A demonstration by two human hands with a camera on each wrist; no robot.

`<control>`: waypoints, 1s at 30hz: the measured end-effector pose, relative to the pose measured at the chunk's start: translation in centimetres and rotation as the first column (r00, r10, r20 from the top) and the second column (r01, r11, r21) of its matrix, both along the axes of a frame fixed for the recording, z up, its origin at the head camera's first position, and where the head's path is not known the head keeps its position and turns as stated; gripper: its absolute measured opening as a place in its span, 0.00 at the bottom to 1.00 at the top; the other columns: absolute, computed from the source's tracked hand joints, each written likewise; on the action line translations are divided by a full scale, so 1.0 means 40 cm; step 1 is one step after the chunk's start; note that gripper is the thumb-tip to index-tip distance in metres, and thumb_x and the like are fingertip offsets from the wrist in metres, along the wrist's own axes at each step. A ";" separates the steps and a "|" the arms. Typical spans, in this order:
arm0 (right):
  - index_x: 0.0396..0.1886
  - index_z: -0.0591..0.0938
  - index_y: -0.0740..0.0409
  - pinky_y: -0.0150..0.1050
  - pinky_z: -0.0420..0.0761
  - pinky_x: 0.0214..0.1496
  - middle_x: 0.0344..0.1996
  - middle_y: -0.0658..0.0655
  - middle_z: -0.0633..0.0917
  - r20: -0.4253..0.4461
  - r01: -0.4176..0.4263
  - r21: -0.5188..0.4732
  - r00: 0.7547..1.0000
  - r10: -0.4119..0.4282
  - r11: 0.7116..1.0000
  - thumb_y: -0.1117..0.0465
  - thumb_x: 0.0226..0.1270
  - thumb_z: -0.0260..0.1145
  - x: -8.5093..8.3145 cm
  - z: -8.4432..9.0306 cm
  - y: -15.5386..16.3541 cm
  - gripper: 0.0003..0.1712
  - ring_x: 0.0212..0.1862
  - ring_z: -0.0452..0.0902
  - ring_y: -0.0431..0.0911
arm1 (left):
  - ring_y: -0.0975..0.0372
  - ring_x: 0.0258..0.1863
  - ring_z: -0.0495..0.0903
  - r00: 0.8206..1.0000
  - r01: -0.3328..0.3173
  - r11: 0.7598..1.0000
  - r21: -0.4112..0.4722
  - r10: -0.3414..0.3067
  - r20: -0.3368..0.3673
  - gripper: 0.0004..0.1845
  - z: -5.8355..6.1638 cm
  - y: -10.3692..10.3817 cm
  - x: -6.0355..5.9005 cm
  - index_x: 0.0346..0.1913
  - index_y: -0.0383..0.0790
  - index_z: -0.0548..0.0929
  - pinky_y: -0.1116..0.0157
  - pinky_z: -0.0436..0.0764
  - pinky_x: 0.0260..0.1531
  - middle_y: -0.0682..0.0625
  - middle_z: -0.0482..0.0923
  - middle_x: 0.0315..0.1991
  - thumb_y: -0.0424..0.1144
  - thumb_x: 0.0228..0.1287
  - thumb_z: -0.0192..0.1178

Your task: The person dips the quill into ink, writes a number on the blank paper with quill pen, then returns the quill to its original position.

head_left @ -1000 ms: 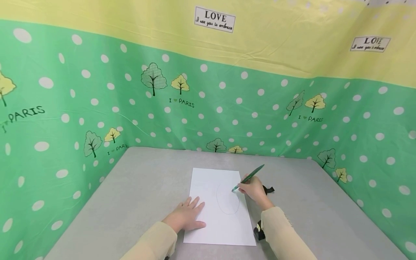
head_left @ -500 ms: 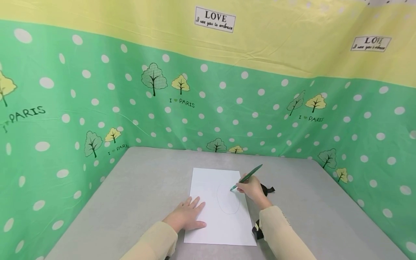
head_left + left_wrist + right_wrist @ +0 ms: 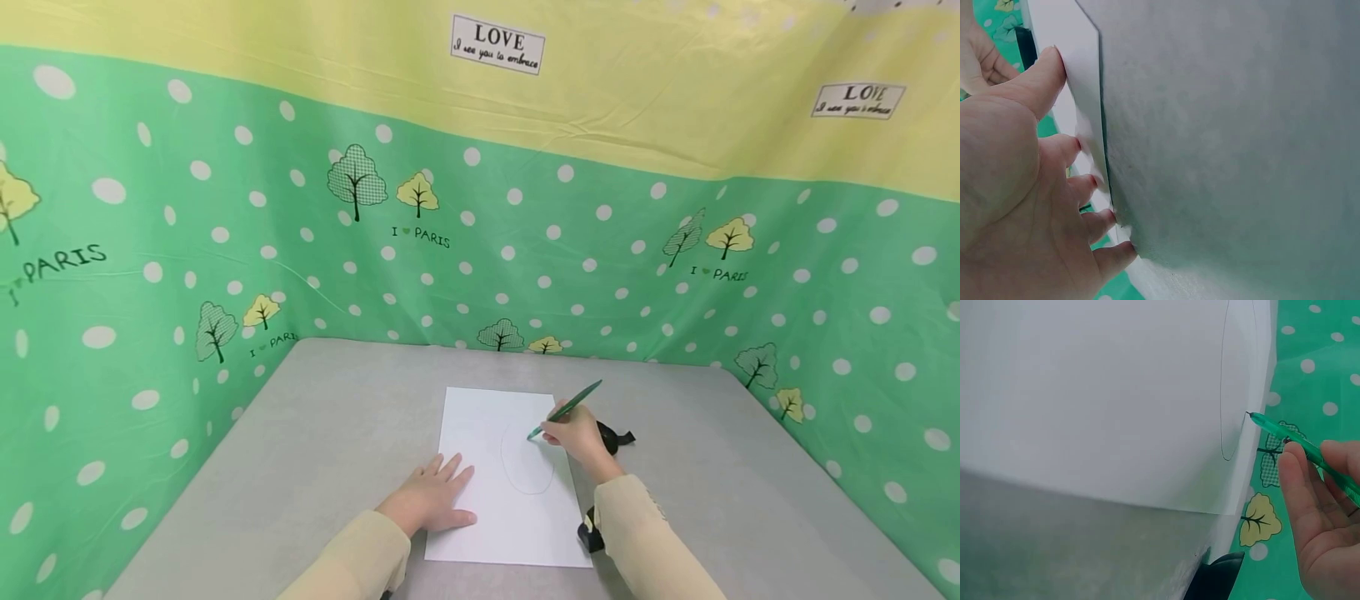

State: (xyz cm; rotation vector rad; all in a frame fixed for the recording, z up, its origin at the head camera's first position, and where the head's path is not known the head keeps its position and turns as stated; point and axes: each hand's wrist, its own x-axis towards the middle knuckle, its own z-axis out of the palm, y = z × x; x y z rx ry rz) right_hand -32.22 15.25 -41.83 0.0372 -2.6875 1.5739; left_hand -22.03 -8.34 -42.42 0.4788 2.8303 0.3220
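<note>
A white sheet of paper lies on the grey table with a thin oval line drawn on it. My right hand grips a green pen, its tip on the paper at the top of the oval. In the right wrist view the pen touches the sheet beside the drawn line. My left hand lies flat with spread fingers on the paper's left edge; in the left wrist view its fingers press the sheet's edge.
A green and yellow dotted cloth walls the table on three sides. A small black object lies just right of my right hand. Another black item sits by my right forearm at the paper's lower right corner.
My right hand and the pen have shifted slightly left along the top of the oval. The left hand has stayed still.
</note>
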 end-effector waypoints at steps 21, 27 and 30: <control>0.28 0.75 0.65 0.36 0.82 0.31 0.24 0.58 0.81 -0.001 -0.005 0.013 1.000 0.005 1.000 0.72 0.55 0.65 0.004 0.003 -0.016 0.05 0.26 0.80 0.44 | 0.45 0.67 0.50 1.000 -0.003 1.000 -0.008 0.003 -0.006 0.40 -0.003 0.001 -0.004 0.67 0.42 0.64 0.46 0.53 0.63 0.42 0.54 0.69 0.61 0.57 0.56; 0.28 0.75 0.65 0.36 0.82 0.32 0.24 0.58 0.80 -0.004 -0.019 0.014 1.000 0.019 1.000 0.71 0.56 0.65 0.006 0.002 -0.021 0.06 0.27 0.80 0.45 | 0.44 0.67 0.50 1.000 0.003 1.000 -0.003 -0.003 -0.005 0.39 -0.001 0.000 -0.001 0.67 0.42 0.64 0.46 0.53 0.62 0.42 0.55 0.69 0.60 0.57 0.56; 0.27 0.75 0.65 0.36 0.82 0.31 0.24 0.57 0.80 -0.013 -0.025 0.014 1.000 0.026 1.000 0.71 0.56 0.65 0.006 0.003 -0.024 0.06 0.27 0.80 0.45 | 0.44 0.67 0.50 1.000 0.002 1.000 0.000 -0.002 -0.007 0.39 0.001 0.000 0.001 0.67 0.41 0.64 0.46 0.53 0.62 0.42 0.55 0.69 0.60 0.57 0.56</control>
